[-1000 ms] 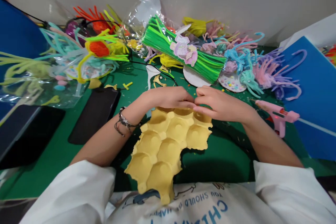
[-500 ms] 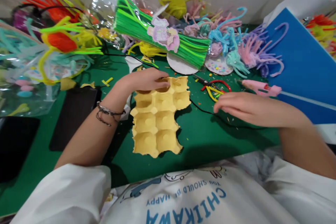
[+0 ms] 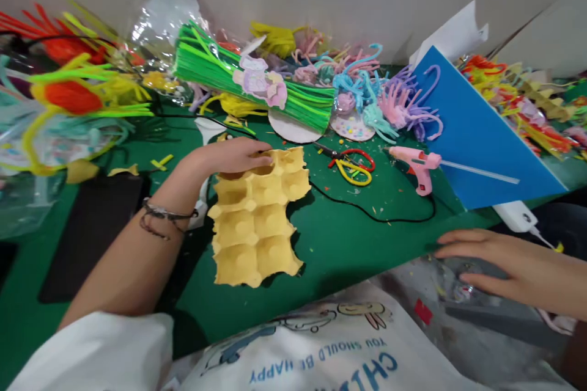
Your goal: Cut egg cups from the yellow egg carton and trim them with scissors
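A yellow moulded-pulp egg carton [image 3: 255, 229], torn along its edges, lies on the green table in the middle of the view. My left hand [image 3: 233, 156] is closed over its far left corner; some fingertips are hidden in the cups. Over at the right, my right hand [image 3: 493, 263] hovers by the table's front edge, fingers apart and nothing in them. Scissors [image 3: 353, 166] with red and yellow handles lie beyond the carton. To their right is a pink hot glue gun [image 3: 417, 165] with a clear glue stick in its back.
A bundle of green pipe cleaners [image 3: 211, 73] and pastel pipe-cleaner bunches [image 3: 362, 85] line the back. A blue board [image 3: 477, 153] leans at the right, by a white power strip [image 3: 517, 217]. A black phone [image 3: 94, 232] lies left. The glue gun's cable [image 3: 367, 215] crosses the table.
My right hand has moved from beside the scissors to the right and nearer, past the table's front edge, and its fingers have spread. The view has turned right. My left hand stays on the carton.
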`<state>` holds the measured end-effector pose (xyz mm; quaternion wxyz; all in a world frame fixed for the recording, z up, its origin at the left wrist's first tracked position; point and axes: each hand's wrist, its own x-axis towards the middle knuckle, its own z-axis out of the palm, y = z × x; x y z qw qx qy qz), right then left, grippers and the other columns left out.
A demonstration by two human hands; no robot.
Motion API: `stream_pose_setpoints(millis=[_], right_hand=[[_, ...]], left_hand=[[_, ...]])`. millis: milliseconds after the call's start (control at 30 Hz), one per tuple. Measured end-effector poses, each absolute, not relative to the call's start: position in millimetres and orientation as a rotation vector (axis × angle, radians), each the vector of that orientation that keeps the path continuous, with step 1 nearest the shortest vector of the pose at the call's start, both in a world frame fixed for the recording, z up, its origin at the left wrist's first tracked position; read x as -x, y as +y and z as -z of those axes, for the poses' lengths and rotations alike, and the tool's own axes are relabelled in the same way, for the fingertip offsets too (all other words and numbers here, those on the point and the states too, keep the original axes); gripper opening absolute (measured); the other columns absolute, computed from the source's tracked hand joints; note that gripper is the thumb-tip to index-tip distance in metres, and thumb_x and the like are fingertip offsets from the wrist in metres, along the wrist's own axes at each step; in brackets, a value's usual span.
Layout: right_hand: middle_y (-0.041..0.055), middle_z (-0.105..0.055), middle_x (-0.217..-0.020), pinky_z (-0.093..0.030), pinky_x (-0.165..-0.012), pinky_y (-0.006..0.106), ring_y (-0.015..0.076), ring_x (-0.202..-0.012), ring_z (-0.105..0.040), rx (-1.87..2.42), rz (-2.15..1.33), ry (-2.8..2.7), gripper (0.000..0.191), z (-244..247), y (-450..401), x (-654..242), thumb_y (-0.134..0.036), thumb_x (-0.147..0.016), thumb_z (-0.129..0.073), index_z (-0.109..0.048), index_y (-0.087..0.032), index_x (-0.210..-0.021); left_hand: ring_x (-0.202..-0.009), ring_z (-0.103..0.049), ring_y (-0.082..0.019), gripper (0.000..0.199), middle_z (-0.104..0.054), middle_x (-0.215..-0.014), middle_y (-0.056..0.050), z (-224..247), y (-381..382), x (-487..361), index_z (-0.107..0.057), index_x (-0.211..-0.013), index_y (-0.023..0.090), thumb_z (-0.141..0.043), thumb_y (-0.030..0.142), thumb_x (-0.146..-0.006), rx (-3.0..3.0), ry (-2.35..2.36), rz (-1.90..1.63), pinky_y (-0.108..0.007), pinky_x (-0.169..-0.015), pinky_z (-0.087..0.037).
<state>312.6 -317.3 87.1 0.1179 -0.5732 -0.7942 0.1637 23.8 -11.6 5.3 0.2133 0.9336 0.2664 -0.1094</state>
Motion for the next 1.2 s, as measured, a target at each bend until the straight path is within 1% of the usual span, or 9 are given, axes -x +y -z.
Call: stream_pose_setpoints(millis=[133, 233, 300, 367, 500, 633, 800, 967, 1200], right_hand=[[0.0069, -0.065, -0.101, -0.048, -0.088, 0.038, 0.0208, -0.100, -0.059, 1.529, -0.554, -2.383, 0.030, -80.8, -257.1, -276.4, -0.041, -0.091, -0.042, -0.063, -0.026, -0.107], [0.0071, -0.058, -0.121, -0.043, -0.096, 0.036, 0.0182, -0.114, -0.053, 1.401, -0.657, -2.452, 0.030, -65.5, -207.8, -250.2, -0.032, -0.093, -0.039, -0.054, -0.026, -0.119], [0.0102, -0.053, -0.127, -0.038, -0.101, 0.040, 0.0206, -0.121, -0.047, 1.396, -0.497, -2.298, 0.031, -50.9, -176.7, -235.2, -0.033, -0.092, -0.043, -0.049, -0.023, -0.120], [0.0118, -0.056, -0.119, -0.039, -0.097, 0.040, 0.0214, -0.114, -0.049, 1.343, -0.449, -2.193, 0.027, -37.0, -150.8, -223.3, -0.031, -0.088, -0.048, -0.051, -0.018, -0.112], [0.0039, -0.059, -0.093, -0.045, -0.081, 0.030, 0.0140, -0.088, -0.055, 1.258, -0.710, -1.895, 0.011, -23.6, -122.0, -211.5, -0.026, -0.084, -0.051, -0.051, -0.018, -0.091], [0.0000, -0.056, -0.083, -0.044, -0.072, 0.025, 0.0106, -0.077, -0.053, 1.254, -0.922, -1.686, 0.013, -24.6, -113.8, -211.4, -0.029, -0.079, -0.058, -0.052, -0.018, -0.082], [-0.0021, -0.053, -0.080, -0.041, -0.069, 0.022, 0.0084, -0.073, -0.049, 1.233, -0.993, -1.576, 0.017, -20.9, -110.5, -212.6, -0.032, -0.076, -0.061, -0.053, -0.017, -0.081], [-0.0026, -0.051, -0.077, -0.039, -0.064, 0.021, 0.0080, -0.069, -0.046, 1.230, -0.993, -1.557, 0.016, -16.3, -110.2, -213.6, -0.030, -0.076, -0.061, -0.052, -0.017, -0.079], [-0.0019, -0.049, -0.079, -0.038, -0.069, 0.023, 0.0092, -0.073, -0.045, 1.156, -0.903, -1.730, 0.011, -20.4, -112.5, -216.6, -0.026, -0.078, -0.058, -0.050, -0.018, -0.079]], left_hand=[[-0.062, -0.057, -0.012, 0.029, -0.066, -0.073, -0.004, -9.3, -17.9, -27.9, -0.060, -0.080, 0.016, -0.035, 0.027, -0.089, -2.666, 0.702, 0.221, -0.018, -0.054, -0.036], [-0.065, -0.057, -0.013, 0.027, -0.066, -0.078, -0.005, -17.1, -27.4, -31.6, -0.061, -0.083, 0.015, -0.035, 0.023, -0.088, -2.722, 0.646, 0.100, -0.019, -0.055, -0.035], [-0.070, -0.058, -0.014, 0.027, -0.067, -0.085, -0.006, -25.9, -36.6, -32.8, -0.061, -0.092, 0.015, -0.035, 0.020, -0.087, -2.748, 0.642, 0.052, -0.019, -0.057, -0.035], [-0.071, -0.058, -0.014, 0.026, -0.067, -0.087, -0.006, -36.2, -46.2, -32.4, -0.061, -0.093, 0.016, -0.036, 0.020, -0.087, -2.807, 0.675, 0.033, -0.020, -0.055, -0.032], [-0.066, -0.057, -0.015, 0.025, -0.066, -0.080, -0.003, -52.5, -57.5, -30.0, -0.061, -0.087, 0.019, -0.036, 0.022, -0.087, -2.971, 0.873, 0.033, -0.023, -0.049, -0.022], [-0.068, -0.058, -0.014, 0.027, -0.067, -0.084, -0.001, -57.8, -55.0, -32.2, -0.061, -0.089, 0.022, -0.034, 0.022, -0.089, -3.033, 0.904, -0.008, -0.023, -0.049, -0.019], [-0.061, -0.055, -0.014, 0.027, -0.065, -0.071, -0.001, -54.7, -44.6, -40.6, -0.062, -0.082, 0.021, -0.035, 0.023, -0.089, -3.053, 0.897, -0.012, -0.024, -0.048, -0.018], [-0.057, -0.051, -0.012, 0.026, -0.064, -0.068, 0.000, -47.8, -37.6, -42.9, -0.063, -0.078, 0.021, -0.039, 0.023, -0.087, -3.020, 0.770, -0.146, -0.024, -0.048, -0.018], [-0.061, -0.055, -0.012, 0.028, -0.066, -0.069, 0.000, -37.3, -28.9, -37.9, -0.067, -0.089, 0.025, -0.039, 0.025, -0.089, -2.961, 0.617, -0.307, -0.023, -0.051, -0.024]])
